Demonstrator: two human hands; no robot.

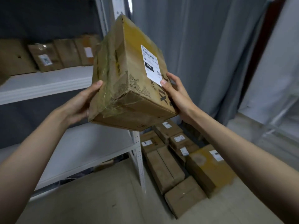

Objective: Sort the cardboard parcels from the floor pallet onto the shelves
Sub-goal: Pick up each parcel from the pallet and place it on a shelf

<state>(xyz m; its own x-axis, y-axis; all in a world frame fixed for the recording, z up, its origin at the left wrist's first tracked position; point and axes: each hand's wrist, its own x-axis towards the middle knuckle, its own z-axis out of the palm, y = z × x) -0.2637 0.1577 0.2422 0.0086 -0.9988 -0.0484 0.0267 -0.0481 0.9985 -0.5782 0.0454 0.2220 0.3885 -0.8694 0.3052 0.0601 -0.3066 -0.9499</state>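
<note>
Item: cardboard parcel (129,78), worn, taped, corner crushed, white shipping label (151,65) on the upturned face showing "150". Held tilted in mid-air, in front of the shelf upright (137,152), above the floor stock.

Grip, left hand (80,104): palm against the taped side, thumb up on the edge, holding the parcel. Grip, right hand (176,94): cupped round the opposite lower corner, thumb tip touching the label's corner, holding the parcel.

Destination: white shelves at left; middle shelf (45,81) carrying a row of shelved parcels (64,54) along the back, bare board in front; lower shelf (84,143) bare where visible.

Remaining stock: floor parcels (178,159) packed close together at lower right; pallet itself not visible.

Handling advice: read label first, keeping thumb off the print. Level before sliding in, weaker crushed corner kept supported from beneath. Set down label outward, beside the existing row, not pushed against it. Likely risk: slipping on glossy tape under the left palm.
</note>
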